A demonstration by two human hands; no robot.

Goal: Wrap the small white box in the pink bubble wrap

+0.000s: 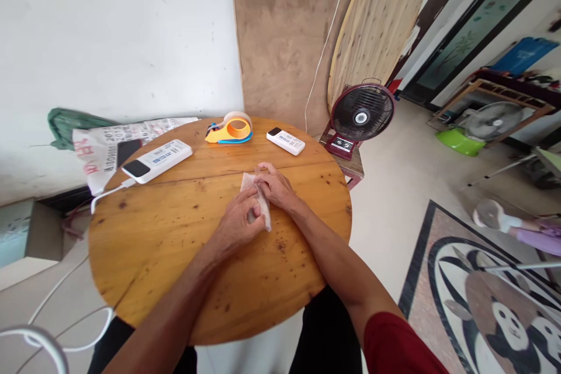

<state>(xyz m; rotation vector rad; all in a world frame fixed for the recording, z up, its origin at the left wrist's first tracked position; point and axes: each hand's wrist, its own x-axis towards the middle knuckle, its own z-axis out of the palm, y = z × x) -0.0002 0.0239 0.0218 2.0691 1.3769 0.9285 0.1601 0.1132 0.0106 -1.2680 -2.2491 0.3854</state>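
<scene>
A small whitish, translucent packet [265, 209], looking like bubble wrap, lies on the round wooden table [175, 269] in front of me. My left hand [242, 214] is at its left side, fingers curled and resting on it, with the thumb and a fingertip near its lower end. At the upper right edge, my right hand [275, 186] pinches the packet with bent fingers. What is inside the wrap cannot be made out. Beyond my hands stands an orange and blue tape dispenser [228, 128] with a roll of tape on it.
Two white devices with dark screens, a larger one [163, 159] with a cable at left and a smaller one [287, 142] at back right, lie on the table. A dark red fan [362, 117] stands beyond the right edge. A phone [128, 152] lies at the left edge.
</scene>
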